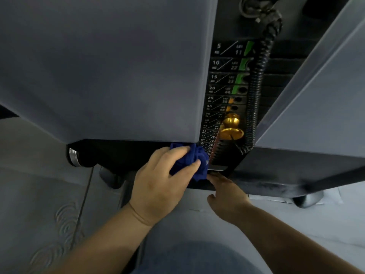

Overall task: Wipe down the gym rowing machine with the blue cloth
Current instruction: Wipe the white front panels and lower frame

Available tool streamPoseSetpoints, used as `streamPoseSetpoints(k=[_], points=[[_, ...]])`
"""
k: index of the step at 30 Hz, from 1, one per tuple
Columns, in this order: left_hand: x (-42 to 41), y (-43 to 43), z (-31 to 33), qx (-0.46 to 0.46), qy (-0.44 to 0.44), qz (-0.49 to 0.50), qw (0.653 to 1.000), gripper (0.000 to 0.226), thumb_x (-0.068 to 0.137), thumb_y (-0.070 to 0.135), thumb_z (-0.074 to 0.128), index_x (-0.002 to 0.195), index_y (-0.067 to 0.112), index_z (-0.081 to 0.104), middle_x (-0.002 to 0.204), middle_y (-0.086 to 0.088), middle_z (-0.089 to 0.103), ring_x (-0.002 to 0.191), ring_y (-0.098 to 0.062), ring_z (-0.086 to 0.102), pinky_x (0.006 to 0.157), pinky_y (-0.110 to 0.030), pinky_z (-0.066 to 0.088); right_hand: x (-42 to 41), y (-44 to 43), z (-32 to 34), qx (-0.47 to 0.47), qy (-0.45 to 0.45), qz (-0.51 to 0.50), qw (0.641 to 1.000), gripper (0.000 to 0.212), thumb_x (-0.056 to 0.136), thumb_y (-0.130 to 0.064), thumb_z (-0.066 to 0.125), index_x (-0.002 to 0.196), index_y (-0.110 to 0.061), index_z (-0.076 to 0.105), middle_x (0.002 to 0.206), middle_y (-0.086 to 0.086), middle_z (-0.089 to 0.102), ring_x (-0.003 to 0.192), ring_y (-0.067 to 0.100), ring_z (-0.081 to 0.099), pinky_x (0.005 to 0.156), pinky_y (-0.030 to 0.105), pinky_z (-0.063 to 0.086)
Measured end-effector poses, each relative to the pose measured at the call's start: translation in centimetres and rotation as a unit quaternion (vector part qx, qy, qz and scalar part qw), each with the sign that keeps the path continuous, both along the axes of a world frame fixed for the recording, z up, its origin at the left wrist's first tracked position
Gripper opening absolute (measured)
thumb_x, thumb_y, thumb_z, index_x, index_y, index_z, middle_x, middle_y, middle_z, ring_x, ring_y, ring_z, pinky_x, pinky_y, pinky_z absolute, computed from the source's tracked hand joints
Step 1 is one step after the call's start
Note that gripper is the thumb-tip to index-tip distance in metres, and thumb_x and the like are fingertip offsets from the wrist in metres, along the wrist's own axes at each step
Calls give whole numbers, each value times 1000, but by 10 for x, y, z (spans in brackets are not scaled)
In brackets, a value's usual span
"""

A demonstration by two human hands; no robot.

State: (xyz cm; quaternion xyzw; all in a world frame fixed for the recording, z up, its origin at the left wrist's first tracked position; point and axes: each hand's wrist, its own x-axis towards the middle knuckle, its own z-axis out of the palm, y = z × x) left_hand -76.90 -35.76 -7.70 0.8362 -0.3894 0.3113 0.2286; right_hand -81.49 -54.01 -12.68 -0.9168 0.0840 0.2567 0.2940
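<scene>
I look down the front of the machine's weight tower. A grey shroud panel (110,72) fills the upper left, a second grey panel (324,107) the right. Between them runs the black weight stack (223,82) with numbered plates. My left hand (158,186) grips the bunched blue cloth (195,161) against the black base at the left panel's bottom corner. Just right of the cloth, my right hand (227,196) points its fingers at the base frame (276,175); the fingertips are in shadow.
A gold selector pin (231,127) sticks out of the stack low down. A black coiled cable (256,86) hangs beside it. A chrome foot (73,157) and a rubber foot (308,200) stand on the grey patterned floor (45,214). My blue-jeaned knee (193,260) is below.
</scene>
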Motion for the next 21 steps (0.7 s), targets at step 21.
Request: streamPoseSetpoints(k=[21], points=[[-7, 15, 18, -121, -8, 108, 987, 13, 92, 9, 67, 102, 10, 75, 114, -9, 46, 101, -31, 51, 98, -28, 42, -8, 16, -9, -68, -11, 35, 997, 77, 96, -21, 47, 157, -34, 3, 164, -13, -12, 150, 8, -10, 120, 29, 4]])
